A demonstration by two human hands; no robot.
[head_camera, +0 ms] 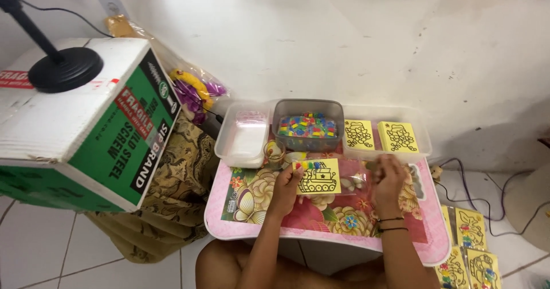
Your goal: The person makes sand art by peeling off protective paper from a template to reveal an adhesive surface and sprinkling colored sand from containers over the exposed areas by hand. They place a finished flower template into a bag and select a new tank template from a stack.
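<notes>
Left hand (285, 187) grips the yellow card (318, 176) by its left edge, thumb on the front, fingers behind. Card's held upright-ish just above the small floral table (269, 223), black tank drawing facing the cam, a few coloured bits stuck along the top left corner. Right hand (388, 177) sits just right of the card, fingers curled round a clear plastic bag (358, 180) — pinching it, bag runs from the card's right edge to the hand. Can't tell what's inside the bag, too blurry.

Behind the hands, along the table's far edge: white lidded tub (243, 137) on the left, grey tub (308, 107) in the middle full of mixed coloured pieces, clear tray (424, 135) on the right w/ two more yellow line-art cards lying flat in it. Small glass cup (275, 151) stands just in front of the grey tub, near the left hand.

Off to the left, a big green-and-white cardboard box (86, 134) w/ a black round stand base (64, 69) on top. Bottom right on the floor, a stack of finished yellow cards (472, 254), well apart from the hands.
</notes>
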